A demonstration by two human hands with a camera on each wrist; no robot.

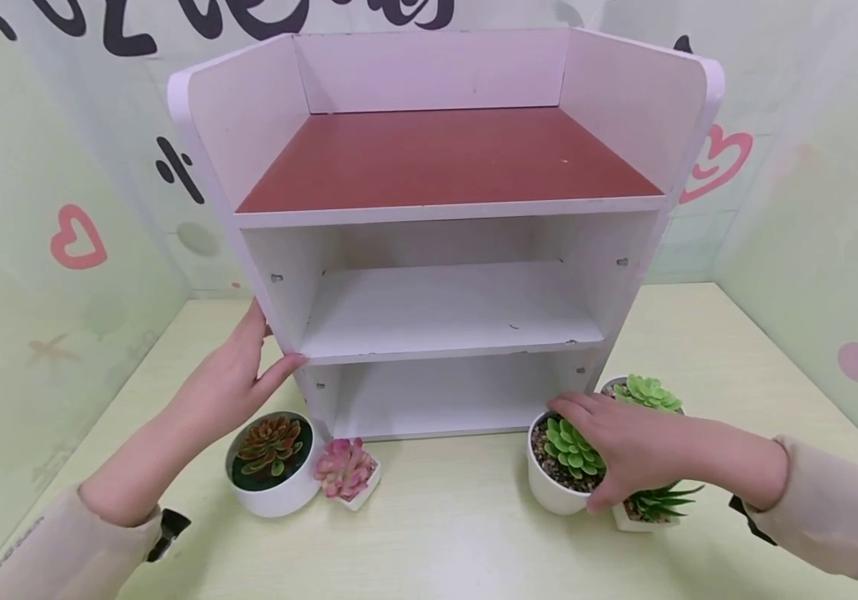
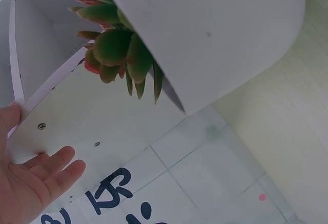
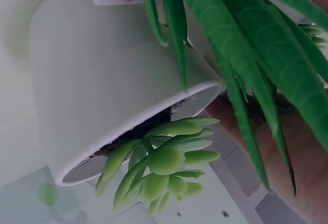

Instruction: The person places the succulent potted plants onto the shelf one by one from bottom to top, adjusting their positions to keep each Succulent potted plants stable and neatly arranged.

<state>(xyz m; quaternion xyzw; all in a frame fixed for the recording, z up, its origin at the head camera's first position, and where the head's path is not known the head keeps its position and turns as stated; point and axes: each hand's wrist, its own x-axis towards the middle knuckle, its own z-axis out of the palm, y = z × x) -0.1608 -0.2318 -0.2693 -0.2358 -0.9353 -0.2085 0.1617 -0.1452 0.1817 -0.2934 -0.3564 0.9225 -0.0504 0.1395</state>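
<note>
We count five potted plants [image 1: 269, 450]; our spread left hand [image 1: 229, 383] touches one shelf [image 1: 447, 304] (two o'clock), our curled right hand [image 1: 619, 446] grips one pot [image 1: 550, 493], eight o'clock.

Bright head view, soft tabletop [image 1: 462, 550] glare; dimmer wrist views.

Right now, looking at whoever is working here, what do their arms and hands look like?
These are a person's arms. The left hand and right hand are bare, without gloves. The left sleeve and right sleeve are beige, each with small, unreadable lettering. A black fitting shows beside each cuff; its purpose is unclear.
</note>
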